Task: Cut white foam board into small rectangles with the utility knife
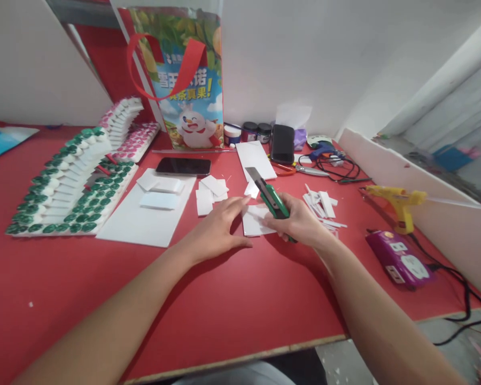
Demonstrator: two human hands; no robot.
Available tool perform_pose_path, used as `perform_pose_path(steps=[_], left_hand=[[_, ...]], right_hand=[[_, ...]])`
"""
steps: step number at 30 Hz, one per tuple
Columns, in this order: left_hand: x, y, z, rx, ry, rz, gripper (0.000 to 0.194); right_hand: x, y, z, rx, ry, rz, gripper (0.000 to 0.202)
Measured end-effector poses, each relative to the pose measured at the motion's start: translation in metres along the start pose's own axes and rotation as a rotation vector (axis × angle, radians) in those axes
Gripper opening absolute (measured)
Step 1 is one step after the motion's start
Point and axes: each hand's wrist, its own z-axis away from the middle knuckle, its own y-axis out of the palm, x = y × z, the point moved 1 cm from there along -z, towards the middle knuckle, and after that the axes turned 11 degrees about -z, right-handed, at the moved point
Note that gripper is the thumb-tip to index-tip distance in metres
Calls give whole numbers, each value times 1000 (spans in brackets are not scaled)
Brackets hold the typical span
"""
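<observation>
My right hand (299,220) is wrapped round a green utility knife (276,202), its blade out and pointing up and left. Beneath the knife lies a small white board (250,224) on the red table, partly hidden by the right hand. My left hand (223,227) rests at the board's left edge with thumb and fingers apart, holding nothing. Small white cut pieces (210,192) are heaped just beyond the left hand. Thin white strips (323,207) lie scattered past the right hand. Behind the knife is a larger white sheet (256,159).
A white board (144,227) with folded pieces and a black phone (183,166) lie to the left, beside a green-and-white stepped model (64,187). A yellow glue gun (401,203), a purple box (398,259) and cables sit right. Scissors (310,171) and a shopping bag (192,80) are behind.
</observation>
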Motion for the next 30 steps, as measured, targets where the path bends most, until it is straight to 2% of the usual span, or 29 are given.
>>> perform_pose_path(steps=[6, 17, 23, 30], left_hand=[[4, -2, -1, -46, 20, -27, 69], [3, 4, -2, -100, 3, -47, 72], [2, 1, 0, -91, -22, -70, 71], [5, -5, -2, -107, 4, -85, 47]], right_hand=[[-2, 2, 2, 123, -47, 80, 48], [6, -1, 0, 189, 21, 112, 51], [6, -2, 0, 199, 18, 111, 55], [6, -3, -1, 234, 5, 115, 58]])
